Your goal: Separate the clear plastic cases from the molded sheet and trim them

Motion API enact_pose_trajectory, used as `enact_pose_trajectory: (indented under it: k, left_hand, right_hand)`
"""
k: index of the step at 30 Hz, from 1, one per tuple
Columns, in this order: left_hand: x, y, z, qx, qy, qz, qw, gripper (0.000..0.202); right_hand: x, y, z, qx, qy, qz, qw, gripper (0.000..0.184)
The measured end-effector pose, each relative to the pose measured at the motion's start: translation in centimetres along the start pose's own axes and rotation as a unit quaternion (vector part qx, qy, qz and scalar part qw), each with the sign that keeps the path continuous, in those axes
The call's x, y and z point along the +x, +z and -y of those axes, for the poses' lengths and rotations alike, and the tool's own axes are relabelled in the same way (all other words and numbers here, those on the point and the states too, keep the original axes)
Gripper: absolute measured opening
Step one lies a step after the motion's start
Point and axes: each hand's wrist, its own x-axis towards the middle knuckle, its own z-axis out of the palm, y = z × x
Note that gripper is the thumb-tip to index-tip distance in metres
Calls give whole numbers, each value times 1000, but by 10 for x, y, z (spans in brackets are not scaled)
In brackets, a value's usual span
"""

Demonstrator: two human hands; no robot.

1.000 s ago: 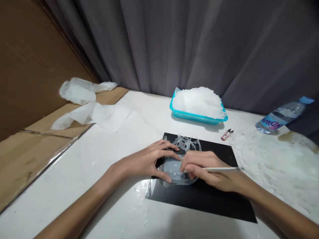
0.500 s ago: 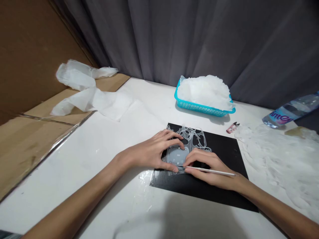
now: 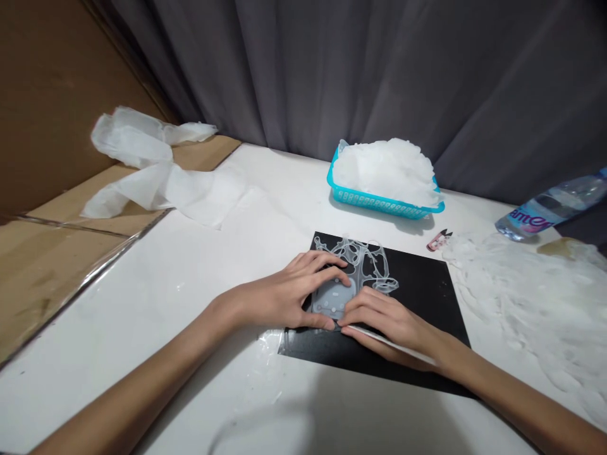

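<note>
A black mat lies on the white table, with a translucent, flexible-looking sheet with looping cut-outs on it. The sheet's near part is a rounded greyish panel with small pale marks. My left hand rests over that panel's left side, fingers spread and thumb at its near edge. On the right side, my right hand pinches a thin white stick, its tip near my left thumb. The stick's exact kind and what its tip touches are too small to make out.
A turquoise basket heaped with white, fluffy-looking material stands behind the mat. Beside it lie a small pink item with black tips and a water bottle. Thin white sheeting covers the right; more lies over cardboard at left.
My right hand has shifted slightly left and toward me, and the stick's back end has tipped lower. The left hand keeps its place on the panel. The whole view has moved a little.
</note>
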Motion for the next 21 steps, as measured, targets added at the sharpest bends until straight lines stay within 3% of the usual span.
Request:
enact_pose_trajectory:
  k: [5,13,21]
  left_hand:
    - [-1,1,1,-30,-13,18,999,61]
    - [1,-3,-4,-53,-45,90,994,66]
    - [0,-5,-6,-69,-63,110,990,68]
  right_hand:
    - [-5,10,0,-119,-53,-10,991,8]
    - [-5,4,9,-245,-103,56,962,16]
    - [-3,0,7,-200,-86,32,976,15]
